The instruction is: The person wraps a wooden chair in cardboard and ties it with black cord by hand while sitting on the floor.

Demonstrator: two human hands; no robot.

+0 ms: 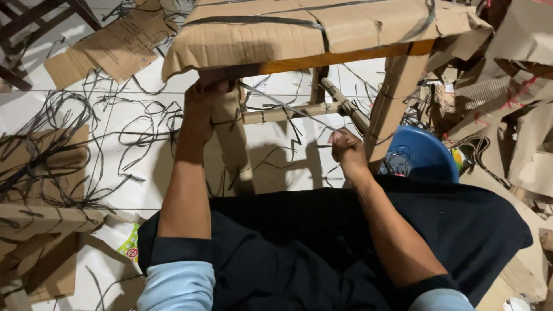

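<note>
A wooden stool or small table (345, 56) stands in front of me, its top wrapped in brown cardboard (299, 29) bound with dark straps. My left hand (203, 99) grips the top of the cardboard-wrapped front leg (235, 144), just under the seat edge. My right hand (345, 151) is closed on a thin dark strap (282, 105) that runs taut up and left toward the left hand. A cardboard-wrapped crossbar (288, 113) joins the legs behind the strap.
Loose dark straps (86, 132) lie tangled over the white tiled floor. Cardboard sheets (115, 46) lie at the back left, folded cardboard (40, 230) at the left, more piles (507, 86) at the right. A blue tub (423, 154) sits by the right leg.
</note>
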